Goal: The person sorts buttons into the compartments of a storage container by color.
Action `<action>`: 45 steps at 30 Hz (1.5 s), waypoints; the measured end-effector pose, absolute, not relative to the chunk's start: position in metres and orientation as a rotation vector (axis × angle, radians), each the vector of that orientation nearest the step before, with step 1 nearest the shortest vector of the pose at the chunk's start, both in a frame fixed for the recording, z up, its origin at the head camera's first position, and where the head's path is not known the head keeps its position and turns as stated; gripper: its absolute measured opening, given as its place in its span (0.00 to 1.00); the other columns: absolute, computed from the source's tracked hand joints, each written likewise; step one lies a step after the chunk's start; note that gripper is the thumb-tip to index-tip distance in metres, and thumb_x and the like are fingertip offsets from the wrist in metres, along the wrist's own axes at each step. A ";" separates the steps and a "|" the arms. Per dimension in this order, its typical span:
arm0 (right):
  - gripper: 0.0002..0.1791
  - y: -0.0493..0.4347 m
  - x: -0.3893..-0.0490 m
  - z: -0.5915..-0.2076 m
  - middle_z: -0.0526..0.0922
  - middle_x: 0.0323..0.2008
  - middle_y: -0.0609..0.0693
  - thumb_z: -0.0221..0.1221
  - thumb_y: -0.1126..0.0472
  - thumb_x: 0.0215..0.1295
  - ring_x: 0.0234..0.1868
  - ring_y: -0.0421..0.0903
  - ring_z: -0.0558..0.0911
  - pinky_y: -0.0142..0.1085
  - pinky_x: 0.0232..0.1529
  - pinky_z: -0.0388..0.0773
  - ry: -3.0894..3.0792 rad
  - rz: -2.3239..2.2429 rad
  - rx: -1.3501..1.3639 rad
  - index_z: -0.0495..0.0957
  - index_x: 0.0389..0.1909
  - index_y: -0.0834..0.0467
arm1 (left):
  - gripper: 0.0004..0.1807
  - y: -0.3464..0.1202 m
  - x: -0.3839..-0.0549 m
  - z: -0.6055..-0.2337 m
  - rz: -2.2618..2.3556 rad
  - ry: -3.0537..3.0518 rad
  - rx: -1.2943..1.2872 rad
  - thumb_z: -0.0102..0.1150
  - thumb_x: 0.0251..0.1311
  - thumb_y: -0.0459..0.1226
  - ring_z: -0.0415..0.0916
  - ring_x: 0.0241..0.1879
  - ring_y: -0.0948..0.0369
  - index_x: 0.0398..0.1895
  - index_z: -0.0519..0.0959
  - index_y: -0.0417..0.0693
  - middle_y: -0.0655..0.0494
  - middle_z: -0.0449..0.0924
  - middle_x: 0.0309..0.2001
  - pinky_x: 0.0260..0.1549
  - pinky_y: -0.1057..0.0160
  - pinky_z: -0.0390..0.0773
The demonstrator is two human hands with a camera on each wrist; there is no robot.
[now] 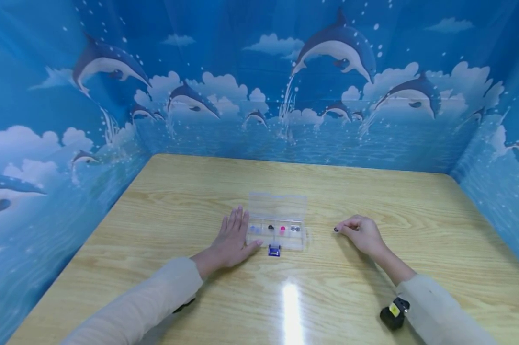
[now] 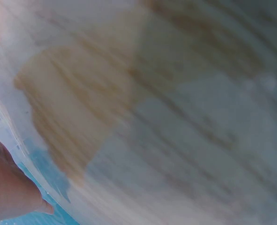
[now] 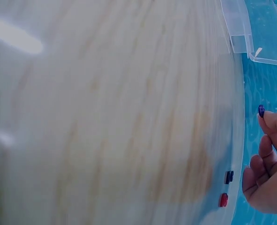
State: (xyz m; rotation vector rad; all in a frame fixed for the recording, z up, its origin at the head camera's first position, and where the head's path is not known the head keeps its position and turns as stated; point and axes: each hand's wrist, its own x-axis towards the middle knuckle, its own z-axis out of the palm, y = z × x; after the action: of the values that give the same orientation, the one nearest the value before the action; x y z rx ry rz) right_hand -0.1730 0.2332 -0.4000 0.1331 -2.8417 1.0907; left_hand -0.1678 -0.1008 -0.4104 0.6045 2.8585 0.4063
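Observation:
A clear plastic compartment box [image 1: 264,241] stands on the table with its transparent lid [image 1: 277,206] raised at the back. Small round pieces lie in its compartments: pale blue, black, pink-red [image 1: 283,229] and grey ones. My left hand [image 1: 232,242] rests palm down at the box's left side, fingers straight, thumb near the front left corner. To the right of the box, my right hand [image 1: 364,235] pinches a small dark blue button-like piece [image 3: 261,111] between thumb and fingertip, apart from the box. A purple-blue piece [image 1: 274,250] sits at the box's front edge.
In the right wrist view, a small dark piece [image 3: 229,177] and a red piece [image 3: 223,200] lie on the surface near my right hand. A black device with a yellow label [image 1: 393,314] is at the right sleeve. Dolphin-print cloth [image 1: 242,129] walls surround the wooden table [image 1: 350,297].

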 end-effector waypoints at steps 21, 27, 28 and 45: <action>0.06 0.208 -0.173 -0.402 0.83 0.34 0.57 0.61 0.65 0.58 0.33 0.40 0.73 0.27 0.31 0.71 -2.792 1.250 0.115 0.84 0.31 0.63 | 0.46 -0.100 -0.167 -0.411 0.419 2.884 0.611 0.34 0.66 0.59 0.27 0.73 0.44 0.71 0.35 0.34 0.37 0.26 0.72 0.70 0.46 0.33; 0.05 0.200 -0.173 -0.401 0.83 0.31 0.55 0.62 0.65 0.57 0.31 0.39 0.73 0.26 0.30 0.70 -2.783 1.254 0.133 0.85 0.29 0.63 | 0.46 -0.100 -0.168 -0.412 0.408 2.889 0.614 0.34 0.66 0.59 0.27 0.73 0.43 0.71 0.35 0.34 0.37 0.26 0.72 0.70 0.46 0.33; 0.05 0.199 -0.173 -0.401 0.83 0.31 0.55 0.62 0.65 0.56 0.31 0.38 0.73 0.26 0.30 0.70 -2.782 1.251 0.139 0.85 0.29 0.63 | 0.46 -0.100 -0.168 -0.412 0.407 2.890 0.614 0.34 0.66 0.59 0.27 0.73 0.43 0.71 0.35 0.34 0.37 0.26 0.72 0.70 0.46 0.33; 0.05 0.177 -0.173 -0.397 0.82 0.29 0.55 0.62 0.66 0.55 0.32 0.41 0.74 0.27 0.33 0.71 -2.787 1.320 0.189 0.84 0.29 0.64 | 0.47 -0.099 -0.168 -0.408 0.385 2.894 0.626 0.35 0.65 0.60 0.27 0.73 0.43 0.71 0.36 0.34 0.37 0.27 0.73 0.70 0.46 0.34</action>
State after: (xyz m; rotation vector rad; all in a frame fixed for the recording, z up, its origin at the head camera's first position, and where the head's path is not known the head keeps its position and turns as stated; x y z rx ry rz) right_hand -0.1735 0.1768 -0.3966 0.1886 -2.7871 1.3203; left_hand -0.1677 -0.0994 -0.4077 0.6261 2.8945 0.3850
